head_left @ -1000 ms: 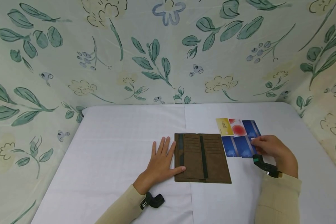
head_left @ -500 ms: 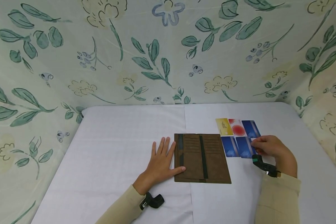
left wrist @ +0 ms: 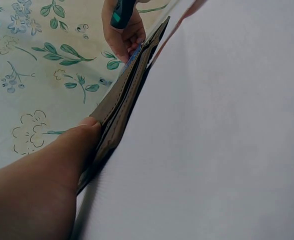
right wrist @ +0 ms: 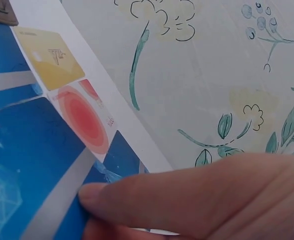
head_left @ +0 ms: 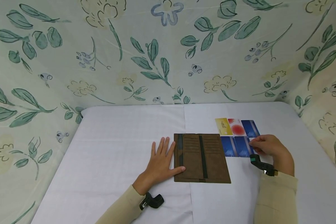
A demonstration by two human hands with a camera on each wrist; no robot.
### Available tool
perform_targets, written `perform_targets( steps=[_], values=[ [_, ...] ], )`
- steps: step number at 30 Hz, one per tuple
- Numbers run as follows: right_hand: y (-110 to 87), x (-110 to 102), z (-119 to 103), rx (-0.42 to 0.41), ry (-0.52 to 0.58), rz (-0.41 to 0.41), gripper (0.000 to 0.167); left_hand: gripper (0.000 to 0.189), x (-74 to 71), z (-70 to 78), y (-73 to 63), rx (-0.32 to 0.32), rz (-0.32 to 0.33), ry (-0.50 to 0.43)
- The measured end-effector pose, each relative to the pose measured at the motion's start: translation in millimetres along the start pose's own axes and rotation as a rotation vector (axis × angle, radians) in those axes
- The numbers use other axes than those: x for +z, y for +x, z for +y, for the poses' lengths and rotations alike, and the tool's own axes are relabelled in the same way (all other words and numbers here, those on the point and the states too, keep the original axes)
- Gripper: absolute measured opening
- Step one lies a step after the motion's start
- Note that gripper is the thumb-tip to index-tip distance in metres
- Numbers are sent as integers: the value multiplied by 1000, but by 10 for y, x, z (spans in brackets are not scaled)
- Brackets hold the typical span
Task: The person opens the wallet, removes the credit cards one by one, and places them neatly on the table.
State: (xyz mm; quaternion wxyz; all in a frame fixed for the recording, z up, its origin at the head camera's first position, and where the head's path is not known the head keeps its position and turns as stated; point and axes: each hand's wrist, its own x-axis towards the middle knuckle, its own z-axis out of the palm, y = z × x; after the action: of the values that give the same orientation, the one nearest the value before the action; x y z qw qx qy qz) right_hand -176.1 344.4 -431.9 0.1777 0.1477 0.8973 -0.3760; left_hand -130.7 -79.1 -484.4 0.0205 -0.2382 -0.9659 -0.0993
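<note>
An open brown bifold wallet (head_left: 215, 165) lies flat on the white-covered table, its card slots facing up. My left hand (head_left: 159, 165) rests at the wallet's left edge with fingers spread, the thumb lying over that edge. To the right of the wallet, my right hand (head_left: 273, 152) pinches a blue card (head_left: 242, 148) by its right side; the right wrist view shows the thumb on top of this card (right wrist: 22, 145). Another blue card (head_left: 228, 146) lies between it and the wallet. Behind them sit a yellow card (head_left: 223, 127), a white card with a red circle (head_left: 238, 128) and a third blue card (head_left: 250, 128).
A white cloth (head_left: 114, 137) covers the table, with a crease running down near the middle. Floral fabric (head_left: 170, 62) hangs behind the table and along its sides. A small black camera is strapped on each wrist.
My right hand has slid slightly left with the blue card, bringing it closer to the blue card beside the wallet. My left hand and the wallet stay in place.
</note>
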Motion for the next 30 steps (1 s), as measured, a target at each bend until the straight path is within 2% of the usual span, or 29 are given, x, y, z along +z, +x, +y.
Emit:
perform_targets(
  steps=[5,23,30],
  values=[
    [14,4,-3,3,-4,10,37,107,2,2,7,-9,-16,2],
    [11,-21,-58,5,-14,6,38,107,1,9,21,-2,1,-5],
    [25,-20,-129,-69,-53,40,46,107,-11,13,20,-4,1,-2]
  ],
)
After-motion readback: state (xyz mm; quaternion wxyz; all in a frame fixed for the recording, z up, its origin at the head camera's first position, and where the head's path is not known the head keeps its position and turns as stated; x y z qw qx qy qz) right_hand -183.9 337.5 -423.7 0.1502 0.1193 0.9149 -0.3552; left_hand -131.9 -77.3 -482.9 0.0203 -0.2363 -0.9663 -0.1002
